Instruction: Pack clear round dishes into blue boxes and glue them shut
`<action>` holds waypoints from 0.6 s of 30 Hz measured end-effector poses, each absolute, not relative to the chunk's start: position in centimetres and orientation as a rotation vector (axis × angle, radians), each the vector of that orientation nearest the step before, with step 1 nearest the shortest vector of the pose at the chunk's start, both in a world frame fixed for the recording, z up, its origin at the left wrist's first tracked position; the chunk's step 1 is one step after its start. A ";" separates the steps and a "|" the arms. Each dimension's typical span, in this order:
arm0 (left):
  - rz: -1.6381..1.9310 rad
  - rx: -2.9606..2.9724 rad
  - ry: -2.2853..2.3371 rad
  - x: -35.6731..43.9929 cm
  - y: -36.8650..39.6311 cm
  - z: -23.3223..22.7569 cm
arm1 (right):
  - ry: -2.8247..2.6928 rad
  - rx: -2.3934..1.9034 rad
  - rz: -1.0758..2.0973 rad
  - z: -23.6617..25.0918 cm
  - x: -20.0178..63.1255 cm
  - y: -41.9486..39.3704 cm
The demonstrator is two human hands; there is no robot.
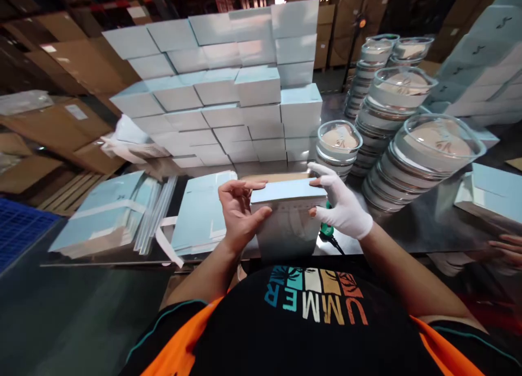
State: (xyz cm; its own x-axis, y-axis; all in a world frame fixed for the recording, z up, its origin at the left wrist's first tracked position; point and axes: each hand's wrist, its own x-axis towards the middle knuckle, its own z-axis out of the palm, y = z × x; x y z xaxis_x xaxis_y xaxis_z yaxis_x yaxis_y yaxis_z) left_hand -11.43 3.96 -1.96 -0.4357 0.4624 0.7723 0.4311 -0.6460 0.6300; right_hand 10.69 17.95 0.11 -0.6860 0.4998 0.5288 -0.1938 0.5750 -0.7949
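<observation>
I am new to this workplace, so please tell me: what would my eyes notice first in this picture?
First, the wall of pale blue boxes stacked at the back of the table. To its right stand stacks of round clear containers. In the middle, the bare left hand and gloved right hand hold one box between them.

— What can't you make out?
— The left hand [238,213] covers the near left corner of the pale box [287,215]; its bottom drops behind the table's near edge.
— Anything else?
— Another person's hand [505,248] is cut off at the right edge, and the print on the stacked boxes [487,55] is too small to read.
</observation>
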 end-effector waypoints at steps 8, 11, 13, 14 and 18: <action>2.048 1.903 1.382 -11.9 3.0 0.1 | -2.156 -0.050 1.028 1.6 12.0 16.9; 2.041 1.932 1.397 -12.0 3.1 -0.1 | -2.173 -0.034 0.986 2.0 12.0 16.8; 2.043 1.960 1.399 -12.2 3.2 -0.3 | -2.170 -0.011 0.951 2.0 11.9 17.0; 2.043 1.973 1.390 -12.5 3.2 -0.4 | -2.169 0.000 0.927 1.9 11.8 17.0; 1.864 2.079 1.360 -14.0 2.4 1.2 | -2.177 0.066 0.710 0.8 11.0 17.0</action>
